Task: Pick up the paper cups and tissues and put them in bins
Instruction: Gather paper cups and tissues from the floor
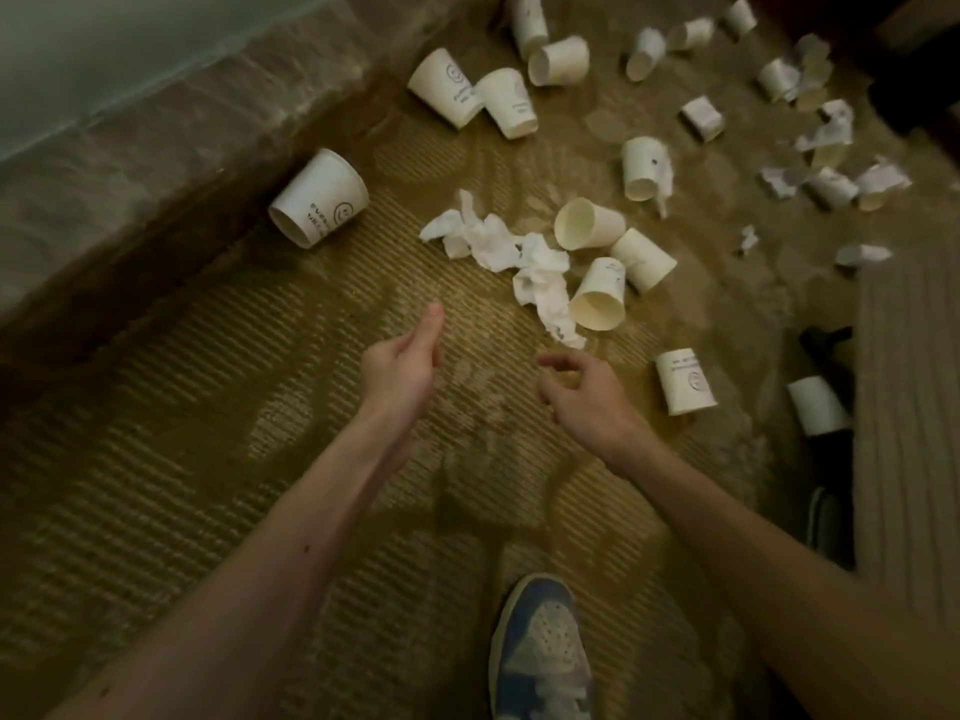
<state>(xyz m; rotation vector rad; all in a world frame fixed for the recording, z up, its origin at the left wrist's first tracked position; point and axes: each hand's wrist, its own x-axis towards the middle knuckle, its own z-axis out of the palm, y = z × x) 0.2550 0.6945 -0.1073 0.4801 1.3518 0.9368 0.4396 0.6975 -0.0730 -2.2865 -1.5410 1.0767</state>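
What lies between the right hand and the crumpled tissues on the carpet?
Nothing visible does. Only bare carpet lies between the right hand and the crumpled tissues, just ahead of it.

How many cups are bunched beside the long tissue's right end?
3: upper cup, right cup, lower cup beside the tissue. None looks hidden there.

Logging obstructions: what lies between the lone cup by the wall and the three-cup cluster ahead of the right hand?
A strip of crumpled tissues lies on the carpet between them, shown in the head view.
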